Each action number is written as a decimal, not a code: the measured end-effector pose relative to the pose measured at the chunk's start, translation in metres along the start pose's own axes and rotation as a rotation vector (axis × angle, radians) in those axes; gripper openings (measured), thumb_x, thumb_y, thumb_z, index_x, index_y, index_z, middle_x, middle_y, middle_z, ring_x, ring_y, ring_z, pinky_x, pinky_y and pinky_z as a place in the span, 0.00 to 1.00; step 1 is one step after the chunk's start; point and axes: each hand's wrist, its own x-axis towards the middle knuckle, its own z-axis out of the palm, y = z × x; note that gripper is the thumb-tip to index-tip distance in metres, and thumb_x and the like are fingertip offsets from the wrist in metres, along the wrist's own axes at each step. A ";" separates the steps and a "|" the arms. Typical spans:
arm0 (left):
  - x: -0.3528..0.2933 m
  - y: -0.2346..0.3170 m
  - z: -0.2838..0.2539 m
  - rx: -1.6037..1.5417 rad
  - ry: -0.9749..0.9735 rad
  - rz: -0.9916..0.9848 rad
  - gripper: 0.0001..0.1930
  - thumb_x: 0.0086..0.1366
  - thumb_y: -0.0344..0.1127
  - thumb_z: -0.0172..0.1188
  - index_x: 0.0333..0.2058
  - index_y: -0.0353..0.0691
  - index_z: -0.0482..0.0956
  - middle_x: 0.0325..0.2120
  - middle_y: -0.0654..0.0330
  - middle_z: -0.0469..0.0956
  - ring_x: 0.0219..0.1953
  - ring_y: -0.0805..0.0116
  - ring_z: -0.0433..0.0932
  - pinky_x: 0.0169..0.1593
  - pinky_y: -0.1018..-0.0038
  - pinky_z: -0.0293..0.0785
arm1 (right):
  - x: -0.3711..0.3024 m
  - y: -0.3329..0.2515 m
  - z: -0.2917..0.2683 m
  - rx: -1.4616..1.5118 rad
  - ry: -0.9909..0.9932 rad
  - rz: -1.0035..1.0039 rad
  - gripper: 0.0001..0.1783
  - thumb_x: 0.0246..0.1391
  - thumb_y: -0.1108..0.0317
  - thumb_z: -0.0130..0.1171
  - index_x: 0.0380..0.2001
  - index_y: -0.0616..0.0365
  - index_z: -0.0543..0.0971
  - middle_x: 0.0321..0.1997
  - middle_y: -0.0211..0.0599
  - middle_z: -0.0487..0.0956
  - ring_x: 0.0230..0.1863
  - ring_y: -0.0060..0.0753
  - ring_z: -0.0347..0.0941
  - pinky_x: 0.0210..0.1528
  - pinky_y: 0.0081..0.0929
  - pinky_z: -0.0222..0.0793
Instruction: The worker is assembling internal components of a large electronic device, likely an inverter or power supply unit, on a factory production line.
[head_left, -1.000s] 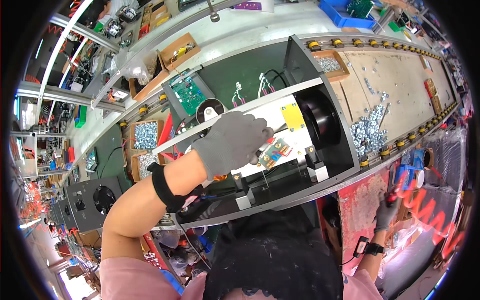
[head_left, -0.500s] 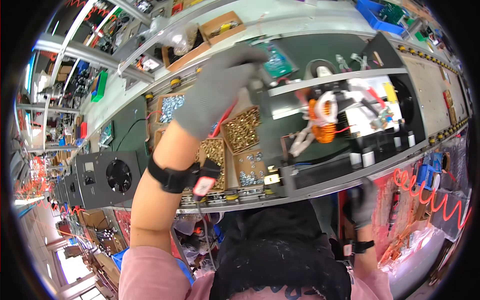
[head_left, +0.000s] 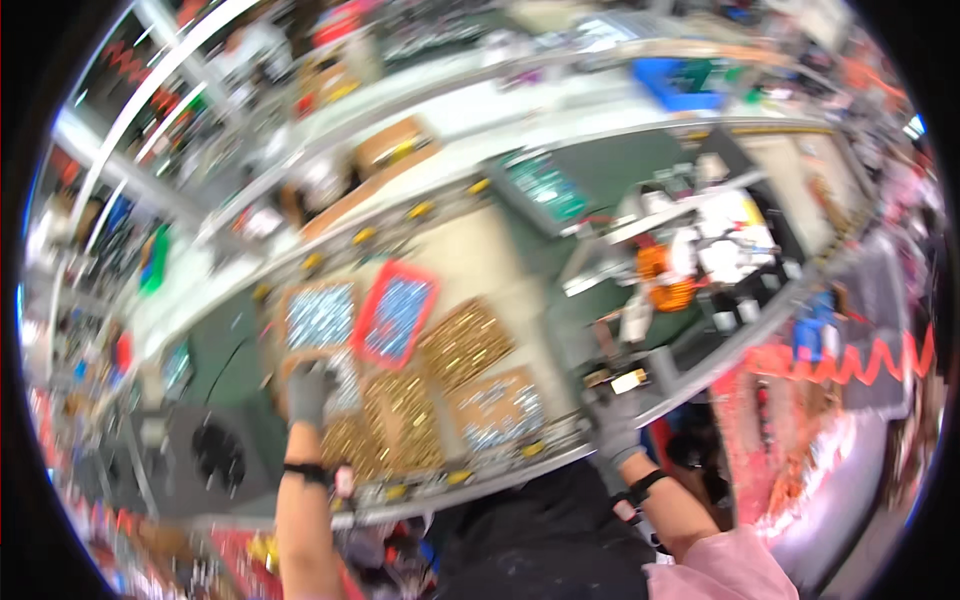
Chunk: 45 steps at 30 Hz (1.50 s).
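Observation:
My left hand [head_left: 309, 392], in a grey glove, is down at the small parts trays. Its fingers are smeared by motion beside a tray of silver fasteners [head_left: 344, 384], and I cannot see whether they grip any. My right hand [head_left: 613, 428], also gloved, is at the near left corner of an open metal chassis [head_left: 690, 385], next to a dark block with a brass-coloured piece [head_left: 628, 381]. Blur hides how its fingers lie. Inside the chassis are an orange wound coil [head_left: 655, 270] and white wiring. Brass-coloured fasteners fill another tray [head_left: 467, 345] between my hands.
A red tray [head_left: 372, 347] of silver fasteners lies behind the brass ones. A green circuit board [head_left: 550, 187] sits at the chassis's far left. Dark panels with round fans [head_left: 216, 452] stand at left. A blue bin [head_left: 680, 84] is at the back; a red coiled hose [head_left: 850, 365] hangs at right.
My left hand has come down from above the circuit board to the trays at left. My right hand has moved left to the chassis corner. The whole view has shifted and is blurred.

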 end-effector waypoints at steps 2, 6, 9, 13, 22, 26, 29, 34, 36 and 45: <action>0.020 0.005 0.039 0.369 -0.002 0.077 0.18 0.62 0.34 0.53 0.49 0.30 0.72 0.37 0.52 0.78 0.35 0.67 0.79 0.35 0.74 0.77 | 0.004 0.018 -0.008 0.037 -0.032 -0.012 0.30 0.42 0.53 0.62 0.52 0.44 0.73 0.53 0.42 0.69 0.55 0.52 0.60 0.58 0.48 0.55; 0.029 0.020 0.119 0.388 -0.047 0.188 0.20 0.61 0.33 0.52 0.50 0.31 0.72 0.43 0.50 0.77 0.43 0.63 0.75 0.47 0.71 0.70 | 0.013 0.059 -0.027 0.048 -0.084 0.050 0.31 0.46 0.56 0.59 0.57 0.39 0.71 0.54 0.35 0.70 0.55 0.47 0.61 0.59 0.41 0.57; 0.019 0.037 0.164 0.623 0.015 0.232 0.18 0.60 0.30 0.53 0.49 0.30 0.73 0.41 0.53 0.77 0.42 0.67 0.73 0.48 0.72 0.68 | 0.023 0.121 -0.040 0.020 0.040 -0.004 0.31 0.42 0.56 0.62 0.54 0.41 0.73 0.54 0.36 0.69 0.54 0.48 0.61 0.57 0.42 0.58; -0.023 0.050 0.194 0.471 -0.095 0.167 0.17 0.59 0.30 0.55 0.48 0.31 0.74 0.39 0.55 0.78 0.43 0.67 0.74 0.48 0.73 0.68 | 0.036 0.225 -0.040 -0.029 0.112 0.124 0.27 0.38 0.60 0.63 0.47 0.44 0.75 0.51 0.42 0.71 0.54 0.48 0.63 0.56 0.42 0.60; -0.114 0.046 0.179 0.727 0.107 0.202 0.18 0.61 0.45 0.53 0.43 0.40 0.79 0.36 0.46 0.80 0.40 0.53 0.79 0.46 0.62 0.72 | 0.173 0.337 -0.078 -0.291 0.466 0.668 0.27 0.50 0.67 0.54 0.55 0.59 0.67 0.53 0.50 0.70 0.49 0.48 0.70 0.52 0.41 0.66; -0.134 0.019 0.120 0.861 0.192 0.021 0.22 0.61 0.53 0.47 0.45 0.47 0.79 0.44 0.51 0.77 0.48 0.48 0.74 0.53 0.62 0.70 | 0.189 0.267 -0.078 0.020 0.507 0.383 0.34 0.47 0.69 0.60 0.60 0.49 0.64 0.60 0.52 0.64 0.56 0.57 0.63 0.56 0.44 0.63; -0.139 -0.019 0.036 0.941 0.293 -0.252 0.22 0.59 0.53 0.48 0.47 0.49 0.78 0.45 0.50 0.77 0.49 0.52 0.75 0.52 0.63 0.70 | 0.171 0.222 -0.066 0.156 0.332 0.222 0.34 0.44 0.73 0.61 0.58 0.53 0.66 0.59 0.50 0.65 0.56 0.56 0.63 0.57 0.44 0.62; -0.136 -0.083 -0.122 1.583 0.156 -0.349 0.17 0.61 0.46 0.51 0.46 0.49 0.77 0.38 0.49 0.80 0.42 0.51 0.80 0.43 0.60 0.75 | 0.108 0.149 -0.064 0.245 0.342 -0.128 0.30 0.37 0.78 0.61 0.50 0.55 0.72 0.50 0.50 0.71 0.51 0.55 0.67 0.52 0.42 0.65; -0.140 -0.105 -0.144 1.060 0.515 -0.540 0.35 0.57 0.55 0.55 0.57 0.35 0.65 0.50 0.40 0.71 0.52 0.44 0.72 0.53 0.62 0.70 | 0.089 0.120 -0.073 0.207 0.130 -0.027 0.26 0.40 0.72 0.61 0.48 0.53 0.74 0.48 0.49 0.71 0.49 0.55 0.68 0.51 0.43 0.66; -0.146 -0.117 -0.131 1.160 0.706 -0.397 0.37 0.55 0.52 0.56 0.59 0.36 0.62 0.55 0.44 0.67 0.53 0.45 0.71 0.56 0.60 0.67 | 0.028 0.037 -0.083 0.156 -0.246 0.208 0.23 0.45 0.65 0.58 0.48 0.50 0.75 0.45 0.45 0.74 0.47 0.52 0.71 0.49 0.43 0.67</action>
